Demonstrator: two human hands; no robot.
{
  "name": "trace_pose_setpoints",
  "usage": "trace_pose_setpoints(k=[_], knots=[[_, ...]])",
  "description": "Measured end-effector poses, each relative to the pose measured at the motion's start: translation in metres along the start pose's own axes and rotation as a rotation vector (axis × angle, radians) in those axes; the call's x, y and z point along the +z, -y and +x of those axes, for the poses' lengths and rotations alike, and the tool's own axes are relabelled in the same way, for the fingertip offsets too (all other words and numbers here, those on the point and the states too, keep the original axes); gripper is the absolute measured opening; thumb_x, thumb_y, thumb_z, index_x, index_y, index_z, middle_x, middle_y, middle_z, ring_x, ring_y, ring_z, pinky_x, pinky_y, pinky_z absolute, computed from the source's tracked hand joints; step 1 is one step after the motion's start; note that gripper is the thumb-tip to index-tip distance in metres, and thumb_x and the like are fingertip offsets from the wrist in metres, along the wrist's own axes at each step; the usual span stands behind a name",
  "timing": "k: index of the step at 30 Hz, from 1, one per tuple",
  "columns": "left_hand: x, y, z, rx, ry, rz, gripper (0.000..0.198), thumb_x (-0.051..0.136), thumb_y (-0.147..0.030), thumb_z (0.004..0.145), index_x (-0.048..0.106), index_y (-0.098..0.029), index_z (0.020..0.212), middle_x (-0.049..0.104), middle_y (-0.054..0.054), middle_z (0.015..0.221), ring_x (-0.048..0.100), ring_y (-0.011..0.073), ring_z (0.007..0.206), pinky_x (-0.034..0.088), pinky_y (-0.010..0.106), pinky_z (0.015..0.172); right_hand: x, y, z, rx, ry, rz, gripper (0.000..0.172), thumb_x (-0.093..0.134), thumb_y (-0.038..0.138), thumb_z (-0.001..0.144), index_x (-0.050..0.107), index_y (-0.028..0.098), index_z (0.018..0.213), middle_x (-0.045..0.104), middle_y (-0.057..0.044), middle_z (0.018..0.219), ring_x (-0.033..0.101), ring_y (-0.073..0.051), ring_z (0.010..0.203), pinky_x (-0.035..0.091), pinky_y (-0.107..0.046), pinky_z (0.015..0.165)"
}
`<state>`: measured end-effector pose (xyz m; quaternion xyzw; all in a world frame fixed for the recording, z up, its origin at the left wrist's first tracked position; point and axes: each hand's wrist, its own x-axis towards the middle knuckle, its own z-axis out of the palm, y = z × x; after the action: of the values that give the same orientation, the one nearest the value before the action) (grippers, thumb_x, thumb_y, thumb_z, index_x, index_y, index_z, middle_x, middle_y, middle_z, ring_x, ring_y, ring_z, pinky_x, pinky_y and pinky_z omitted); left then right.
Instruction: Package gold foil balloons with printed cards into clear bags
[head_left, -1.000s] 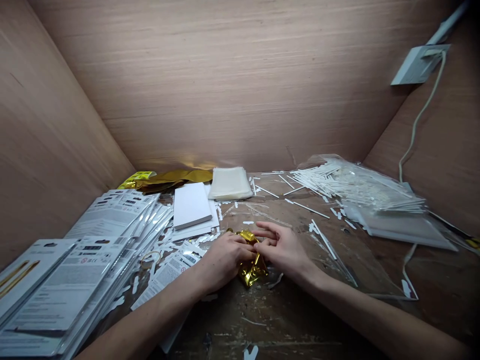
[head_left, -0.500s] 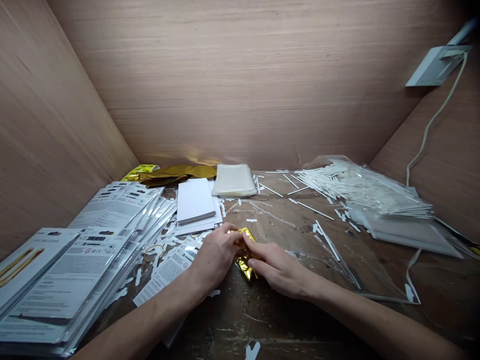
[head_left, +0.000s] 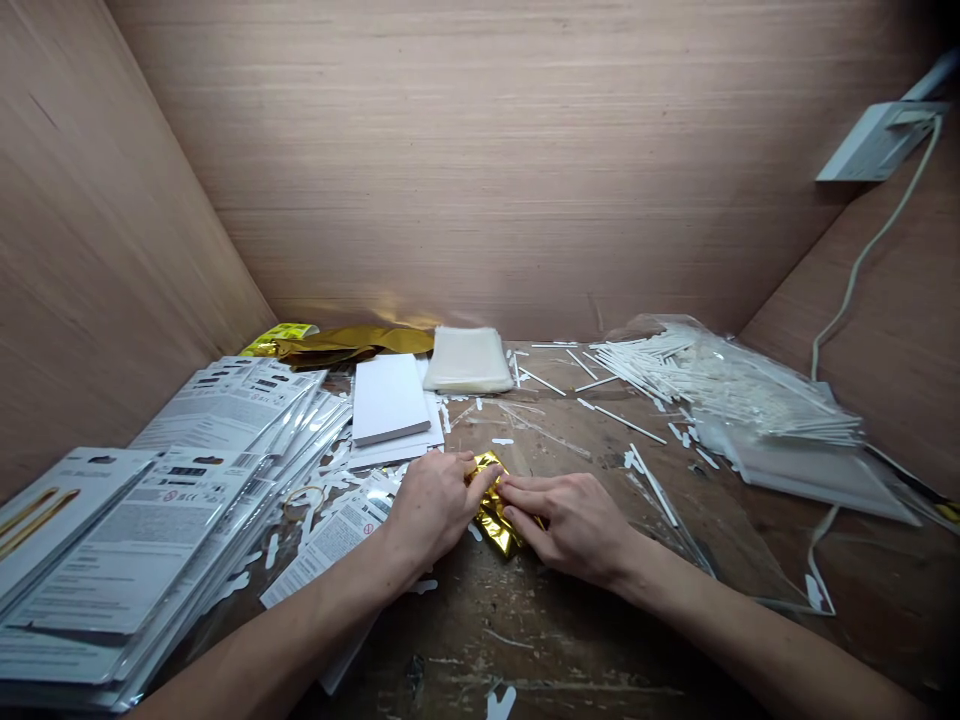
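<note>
Plywood back panel spans the upper view; scuffed dark wooden tabletop below it. Left side of the top: overlapping heap of printed blister-pack cards with hang slots, the nearest ones reaching close to the left forearm. Far right: clear plastic bag of white sticks, sticks spilling from its left end. Left hand, palm down: fingers bent, thumb laid across the gold foil, holding its upper part; fingertips partly hidden. Right hand: index finger stretched onto the same foil, thumb just nearer the wearer, the two holding its right side; cannot tell how far the remaining fingers close. Gold foil sheets lie flat near the back panel, left of centre. Stack of white cards sits in front of them; stack of translucent sleeves just right of and behind it. White power socket at upper right, cable plugged in. Gold foil piece, creased and shiny, lies on the tabletop, centre, between the hands. Loose white sticks and small white scraps are scattered about.
</note>
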<state>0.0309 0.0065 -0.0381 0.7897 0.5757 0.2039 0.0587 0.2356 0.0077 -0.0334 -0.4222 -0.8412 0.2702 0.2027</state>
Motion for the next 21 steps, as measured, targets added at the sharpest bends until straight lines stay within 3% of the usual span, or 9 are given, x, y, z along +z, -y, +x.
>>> trace_pose_setpoints(k=[3, 6, 8, 12, 14, 18, 21], knots=[[0.005, 0.008, 0.001, -0.068, -0.063, -0.071, 0.027, 0.066, -0.045, 0.091, 0.074, -0.019, 0.091, 0.077, 0.008, 0.087, 0.071, 0.0245, 0.084, 0.049, 0.033, 0.078, 0.005, -0.003, -0.003, -0.086, 0.082, -0.139, 0.031, 0.054, 0.036, 0.097, 0.073, 0.033, 0.121, 0.072, -0.002, 0.129, 0.072, -0.027, 0.105, 0.051, -0.033, 0.086], [0.008, 0.016, 0.002, -0.085, -0.085, -0.12, 0.017, 0.069, -0.028, 0.088, 0.071, -0.019, 0.102, 0.076, 0.006, 0.094, 0.07, 0.0238, 0.089, 0.049, 0.033, 0.08, 0.008, -0.005, -0.003, -0.16, 0.136, -0.283, 0.042, 0.042, 0.036, 0.104, 0.06, 0.032, 0.141, 0.058, -0.001, 0.148, 0.069, -0.027, 0.114, 0.051, -0.036, 0.089], [0.008, 0.019, 0.003, -0.087, -0.081, -0.136, 0.016, 0.07, -0.023, 0.087, 0.071, -0.02, 0.103, 0.076, 0.005, 0.097, 0.069, 0.0227, 0.09, 0.05, 0.033, 0.081, 0.008, -0.004, -0.001, -0.179, 0.108, -0.293, 0.042, 0.04, 0.035, 0.105, 0.059, 0.031, 0.142, 0.056, -0.001, 0.15, 0.067, -0.026, 0.117, 0.051, -0.037, 0.093], [0.008, 0.022, 0.005, -0.089, -0.075, -0.16, 0.013, 0.071, -0.023, 0.086, 0.071, -0.019, 0.099, 0.075, 0.005, 0.096, 0.068, 0.0221, 0.089, 0.05, 0.033, 0.083, 0.01, -0.003, 0.007, -0.099, -0.086, -0.326, 0.033, 0.042, 0.029, 0.104, 0.073, 0.02, 0.114, 0.07, -0.01, 0.124, 0.062, -0.026, 0.11, 0.048, -0.039, 0.097], [0.007, 0.022, 0.004, -0.092, -0.074, -0.162, 0.014, 0.071, -0.022, 0.086, 0.071, -0.018, 0.099, 0.074, 0.006, 0.094, 0.068, 0.0224, 0.087, 0.05, 0.034, 0.082, 0.015, -0.003, 0.012, -0.041, -0.142, -0.39, 0.026, 0.05, 0.03, 0.099, 0.073, 0.017, 0.099, 0.068, -0.015, 0.11, 0.057, -0.03, 0.105, 0.048, -0.043, 0.092], [0.006, 0.013, -0.002, -0.103, -0.081, -0.156, 0.016, 0.073, -0.023, 0.084, 0.07, -0.016, 0.098, 0.073, 0.007, 0.09, 0.067, 0.023, 0.083, 0.049, 0.035, 0.077, 0.021, 0.001, 0.018, 0.084, -0.148, -0.256, 0.011, 0.06, 0.027, 0.09, 0.065, 0.018, 0.089, 0.063, -0.014, 0.101, 0.053, -0.029, 0.101, 0.046, -0.04, 0.084], [0.001, 0.003, -0.004, -0.099, -0.082, -0.164, 0.018, 0.077, -0.023, 0.081, 0.071, -0.018, 0.097, 0.073, 0.005, 0.089, 0.068, 0.0226, 0.082, 0.05, 0.033, 0.073, 0.018, 0.006, 0.02, 0.207, -0.077, 0.016, 0.003, 0.06, 0.023, 0.085, 0.059, 0.02, 0.086, 0.064, -0.005, 0.084, 0.058, -0.021, 0.081, 0.043, -0.031, 0.069]])
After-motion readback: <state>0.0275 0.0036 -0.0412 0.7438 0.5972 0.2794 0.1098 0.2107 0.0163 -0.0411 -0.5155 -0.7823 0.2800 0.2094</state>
